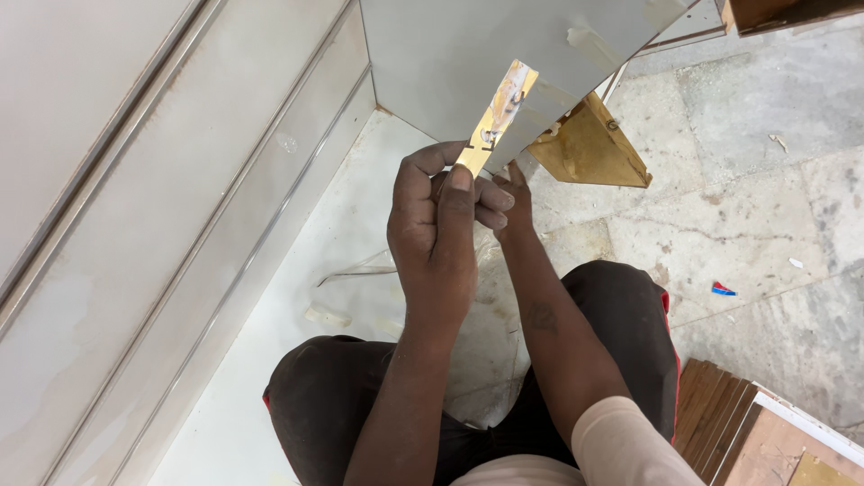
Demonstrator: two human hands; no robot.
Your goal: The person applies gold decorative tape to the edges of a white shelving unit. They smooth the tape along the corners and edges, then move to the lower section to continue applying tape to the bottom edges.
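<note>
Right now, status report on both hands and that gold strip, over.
Left hand pinching gold strip at its lower end. Right hand behind it, touching grey panel edge. Strip lies along panel edge. Wooden wedge just beside.

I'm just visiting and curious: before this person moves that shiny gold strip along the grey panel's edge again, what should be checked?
1. Left hand grips the shiny gold metal strip: ok.
2. Right hand fingertips at the grey laminate panel edge: ok.
3. Strip lies flush along the edge: cannot tell.
4. Yellowish glue smears on strip: not ok.
5. Wooden triangular block under the panel: ok.
</note>
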